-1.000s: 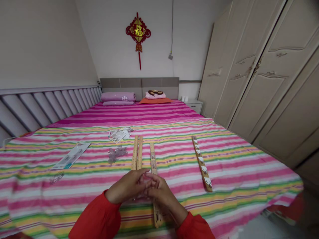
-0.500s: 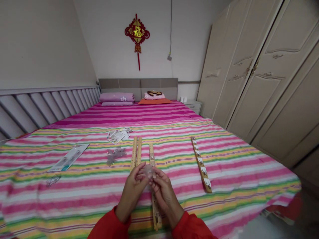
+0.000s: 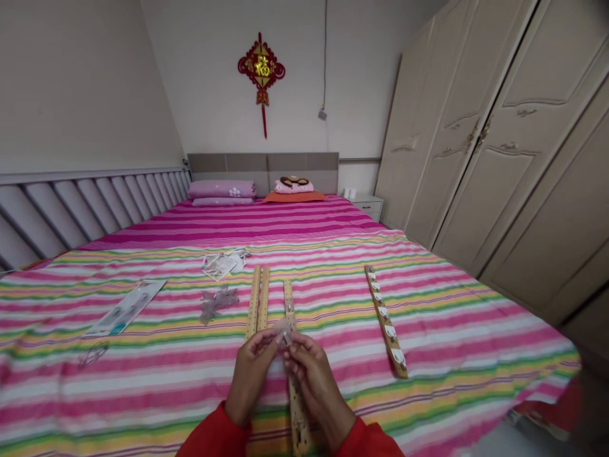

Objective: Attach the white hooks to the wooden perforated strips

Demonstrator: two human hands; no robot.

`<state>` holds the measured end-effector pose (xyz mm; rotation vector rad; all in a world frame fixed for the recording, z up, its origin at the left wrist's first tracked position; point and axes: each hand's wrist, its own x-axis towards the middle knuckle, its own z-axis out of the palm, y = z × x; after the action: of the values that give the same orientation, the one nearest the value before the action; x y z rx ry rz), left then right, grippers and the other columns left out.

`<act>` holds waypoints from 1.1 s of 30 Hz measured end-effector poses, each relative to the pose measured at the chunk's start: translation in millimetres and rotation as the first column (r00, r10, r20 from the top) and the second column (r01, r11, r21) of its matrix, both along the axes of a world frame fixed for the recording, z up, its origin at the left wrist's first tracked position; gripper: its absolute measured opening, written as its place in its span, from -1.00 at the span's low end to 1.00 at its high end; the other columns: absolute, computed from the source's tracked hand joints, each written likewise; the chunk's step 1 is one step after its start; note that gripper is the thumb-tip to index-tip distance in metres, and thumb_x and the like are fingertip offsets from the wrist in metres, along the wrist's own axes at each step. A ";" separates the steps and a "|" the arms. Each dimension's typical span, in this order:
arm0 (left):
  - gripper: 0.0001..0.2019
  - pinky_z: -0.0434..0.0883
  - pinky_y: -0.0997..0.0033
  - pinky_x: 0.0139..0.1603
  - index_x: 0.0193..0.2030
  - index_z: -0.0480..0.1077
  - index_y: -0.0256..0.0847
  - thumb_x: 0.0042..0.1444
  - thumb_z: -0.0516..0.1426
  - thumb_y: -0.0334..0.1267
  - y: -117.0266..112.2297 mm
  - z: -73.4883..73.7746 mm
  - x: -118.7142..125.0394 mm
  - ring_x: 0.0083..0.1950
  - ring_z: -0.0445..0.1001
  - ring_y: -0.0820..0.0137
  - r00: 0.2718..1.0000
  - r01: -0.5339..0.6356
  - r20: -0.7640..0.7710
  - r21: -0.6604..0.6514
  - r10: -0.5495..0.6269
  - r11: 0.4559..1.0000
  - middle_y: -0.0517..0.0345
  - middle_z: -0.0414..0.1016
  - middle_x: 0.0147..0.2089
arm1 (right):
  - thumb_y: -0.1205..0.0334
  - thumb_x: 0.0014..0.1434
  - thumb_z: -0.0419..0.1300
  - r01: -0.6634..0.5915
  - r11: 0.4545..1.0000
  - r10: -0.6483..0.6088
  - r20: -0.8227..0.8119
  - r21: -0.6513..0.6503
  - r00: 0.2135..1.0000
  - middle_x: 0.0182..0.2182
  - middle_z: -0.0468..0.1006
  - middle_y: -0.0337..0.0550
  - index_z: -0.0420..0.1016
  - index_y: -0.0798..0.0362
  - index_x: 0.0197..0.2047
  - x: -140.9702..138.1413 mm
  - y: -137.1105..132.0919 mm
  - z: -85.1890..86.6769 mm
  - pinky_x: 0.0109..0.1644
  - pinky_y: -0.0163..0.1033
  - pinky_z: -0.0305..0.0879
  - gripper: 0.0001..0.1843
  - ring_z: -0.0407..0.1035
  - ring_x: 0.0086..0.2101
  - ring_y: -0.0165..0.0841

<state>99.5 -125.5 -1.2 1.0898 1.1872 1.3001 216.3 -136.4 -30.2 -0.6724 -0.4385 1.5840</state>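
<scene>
Here, in the head view, we see the left hand (image 3: 248, 374) and right hand (image 3: 318, 382) pinching a small clear piece (image 3: 285, 337) between their fingertips, over a perforated wooden strip (image 3: 288, 291) on the striped cloth (image 3: 451, 330). Farther left, we make out a flat packet (image 3: 136, 303) with greyish items inside, too small to name, and between packet and strip a pile of translucent pieces (image 3: 219, 303) lies loose.

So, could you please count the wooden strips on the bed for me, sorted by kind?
Pale wooden strips lying side by side: 2
Pale wooden strip with small metal fittings: 1
Darker wooden strip with white hooks: 1
Total: 4
</scene>
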 end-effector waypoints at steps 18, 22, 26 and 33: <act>-0.51 0.40 0.44 -0.37 -0.24 0.49 -0.34 -0.30 0.33 -0.03 129.0 -17.9 9.8 -0.43 0.44 0.44 0.995 0.021 -0.093 0.022 -0.019 1.000 0.17 0.49 -0.46 | 0.16 -0.31 0.38 0.106 0.988 -0.143 0.443 0.109 0.885 -0.71 0.46 -0.29 0.53 0.13 -0.50 20.8 133.9 -10.5 -0.54 -0.32 0.17 -0.73 0.26 -0.66 -0.46; -0.53 0.39 0.42 -0.37 -0.25 0.48 -0.34 -0.30 0.31 -0.06 161.1 -34.0 13.1 -0.42 0.46 0.40 0.991 0.018 -0.134 0.042 -0.012 0.999 0.17 0.50 -0.50 | 0.19 -0.32 0.35 0.124 0.985 -0.166 0.464 0.119 0.870 -0.71 0.44 -0.30 0.50 0.12 -0.57 21.6 160.3 -19.9 -0.55 -0.32 0.15 -0.80 0.24 -0.66 -0.46; -0.63 0.39 0.40 -0.33 -0.35 0.46 -0.32 -0.32 0.30 -0.13 182.2 -52.5 14.9 -0.39 0.49 0.36 0.989 -0.002 -0.147 0.024 0.006 1.000 0.13 0.53 -0.47 | 0.21 -0.31 0.32 0.139 0.981 -0.186 0.476 0.133 0.860 -0.74 0.43 -0.31 0.49 0.10 -0.62 22.5 175.5 -31.8 -0.51 -0.30 0.19 -0.85 0.27 -0.64 -0.42; -0.71 0.40 0.39 -0.31 -0.39 0.46 -0.31 -0.28 0.28 -0.18 193.4 -64.6 16.5 -0.39 0.50 0.36 0.981 -0.003 -0.191 0.007 0.004 1.000 0.13 0.53 -0.48 | 0.24 -0.30 0.30 0.159 0.975 -0.217 0.493 0.157 0.842 -0.65 0.54 -0.24 0.53 0.11 -0.60 23.4 189.2 -49.2 -0.35 -0.25 0.29 -0.88 0.40 -0.52 -0.34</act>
<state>116.0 67.9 -65.8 1.2396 1.3280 1.2233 239.8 52.9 -79.4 -1.0211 -0.8195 1.1717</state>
